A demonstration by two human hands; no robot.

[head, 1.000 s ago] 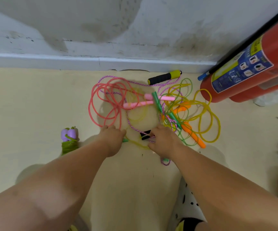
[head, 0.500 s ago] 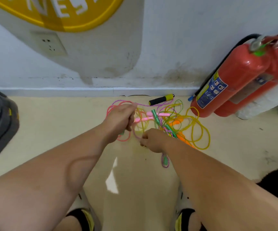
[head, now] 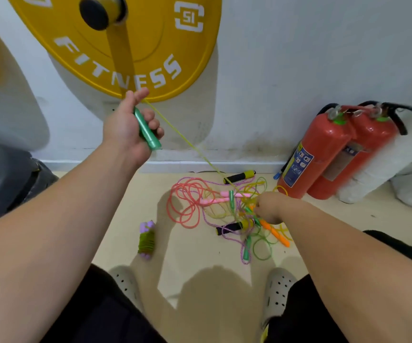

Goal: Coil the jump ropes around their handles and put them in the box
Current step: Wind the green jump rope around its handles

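Up left: ur L hand [head: 130, 127] grips green handle [head: 147, 129], yellow rope [head: 187, 142] taut down to far tangle [head: 224, 209] | R hand [head: 270, 206] in tangle, grip unclear | step: untangling | next: free rope, then coil.

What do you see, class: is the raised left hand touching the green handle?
Touching. The head view shows the left hand gripping the green handle, fingers curled round it.

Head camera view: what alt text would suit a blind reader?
A left hand holds up a green handle, its yellow rope running down to a tangle of jump ropes on the floor, where the right hand reaches in.
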